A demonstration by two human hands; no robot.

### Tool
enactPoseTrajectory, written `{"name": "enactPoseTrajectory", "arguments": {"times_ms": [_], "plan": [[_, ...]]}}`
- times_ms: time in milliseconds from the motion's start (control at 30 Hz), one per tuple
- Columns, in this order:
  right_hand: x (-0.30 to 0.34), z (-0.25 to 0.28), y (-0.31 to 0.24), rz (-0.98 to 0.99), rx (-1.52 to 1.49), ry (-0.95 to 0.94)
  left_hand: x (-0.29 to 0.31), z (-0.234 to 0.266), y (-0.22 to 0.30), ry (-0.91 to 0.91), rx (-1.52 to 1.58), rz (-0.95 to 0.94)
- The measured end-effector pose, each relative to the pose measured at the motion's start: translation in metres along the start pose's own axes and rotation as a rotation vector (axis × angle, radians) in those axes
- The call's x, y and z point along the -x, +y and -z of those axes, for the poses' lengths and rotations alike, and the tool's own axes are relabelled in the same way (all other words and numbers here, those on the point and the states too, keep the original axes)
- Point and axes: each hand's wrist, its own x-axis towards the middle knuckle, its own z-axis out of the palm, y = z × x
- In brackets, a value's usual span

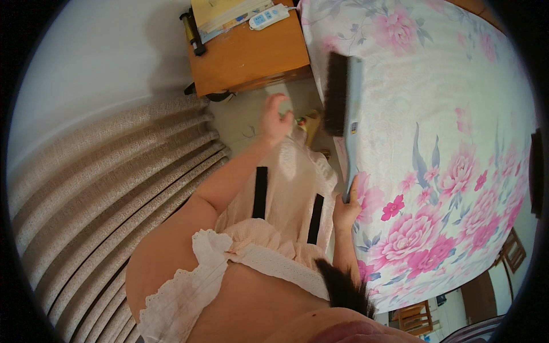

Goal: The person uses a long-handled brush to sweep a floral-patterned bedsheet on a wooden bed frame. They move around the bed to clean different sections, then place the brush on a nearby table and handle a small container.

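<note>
My right hand (347, 210) is wrapped round the handle of a bed brush (353, 103) with a blue-grey back and dark bristles. The brush stands out over the near left edge of the bed, bristles facing left. Held out in front of the wooden cabinet, my left hand (277, 121) is loosely curled, with a gap between thumb and fingers and nothing visible in it. Below the brush lies the bed's white sheet (394, 114), printed with pink flowers and grey-blue leaves.
An orange-brown cabinet (251, 57) stands ahead, bearing books (229, 14), a white power strip (271, 17) and a dark cylindrical object (193, 35). Pleated beige curtains (114, 171) hang at the left. Between cabinet and bed, a yellowish object (311, 127) is partly hidden.
</note>
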Motion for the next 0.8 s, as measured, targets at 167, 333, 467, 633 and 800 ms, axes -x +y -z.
{"name": "enactPoseTrajectory", "arguments": {"times_ms": [167,333,467,633,800], "plan": [[-0.029,-0.022,-0.051,-0.082,0.115,0.147,-0.003,0.055,-0.061,0.151,-0.128,0.029],[-0.037,-0.117,-0.082,0.218,0.426,0.028,-0.031,0.112,-0.094,0.246,-0.226,0.139],[0.004,-0.128,-0.101,0.427,0.492,-0.213,-0.076,0.177,-0.127,0.336,-0.281,0.254],[0.014,-0.138,-0.113,0.315,0.587,0.072,-0.147,0.237,-0.193,0.364,-0.266,0.337],[-0.006,-0.18,-0.134,0.303,0.551,-0.032,-0.219,0.238,-0.217,0.182,-0.384,0.404]]}}
